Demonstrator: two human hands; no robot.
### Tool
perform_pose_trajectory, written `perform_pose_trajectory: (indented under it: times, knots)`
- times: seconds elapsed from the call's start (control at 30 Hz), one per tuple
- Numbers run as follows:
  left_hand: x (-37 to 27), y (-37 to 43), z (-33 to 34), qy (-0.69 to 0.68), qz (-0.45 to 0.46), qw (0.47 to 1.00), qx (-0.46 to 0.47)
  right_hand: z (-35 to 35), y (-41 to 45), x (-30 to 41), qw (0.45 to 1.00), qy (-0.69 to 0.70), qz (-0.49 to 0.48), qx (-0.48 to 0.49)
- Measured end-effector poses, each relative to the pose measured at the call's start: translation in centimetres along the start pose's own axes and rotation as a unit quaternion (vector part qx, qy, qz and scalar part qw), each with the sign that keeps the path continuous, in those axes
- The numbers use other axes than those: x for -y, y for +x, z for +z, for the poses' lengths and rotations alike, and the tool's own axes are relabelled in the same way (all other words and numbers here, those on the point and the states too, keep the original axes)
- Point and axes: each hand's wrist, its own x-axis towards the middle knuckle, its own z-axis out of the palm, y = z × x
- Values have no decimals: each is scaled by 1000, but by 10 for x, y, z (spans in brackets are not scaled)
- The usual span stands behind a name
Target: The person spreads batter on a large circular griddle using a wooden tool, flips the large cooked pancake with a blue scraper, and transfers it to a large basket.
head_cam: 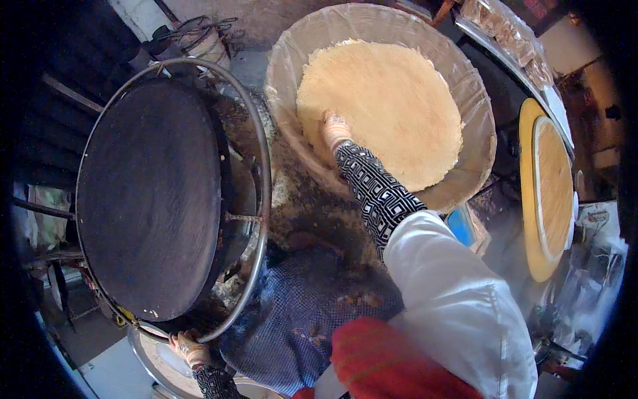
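My right hand (337, 128), in a striped knit glove under a black-and-white patterned cuff, rests at the near left edge of a stack of thin round tan flatbreads (389, 104). The stack fills a wide, plastic-lined basket (473, 95). Part of that hand's fingers cannot be made out against the bread. My left hand (189, 348), gloved alike, is closed on the lower edge of a round metal pipe ring (265, 199). Inside the ring lies a large dark round griddle (149, 199), bare but for a few crumbs.
Below my left hand stands a metal basin (164, 361) with pale contents. A checked blue cloth (299, 319) covers my lap area. At the right are round yellowish boards (533, 199), bagged goods (503, 30) and a blue object (461, 227). A bucket with wires (204, 47) stands beyond the griddle.
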Motion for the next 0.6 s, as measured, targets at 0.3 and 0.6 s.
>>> perform_pose_trajectory:
  times: [0.3,0.6]
  knots:
    - [-21,-22,40,203,85,975,-17,-47,-83,-5,940,-24,-337,40]
    - [-219,-208,-39,-318,274,908,11,-154,-216,-61,917,365,-114,111]
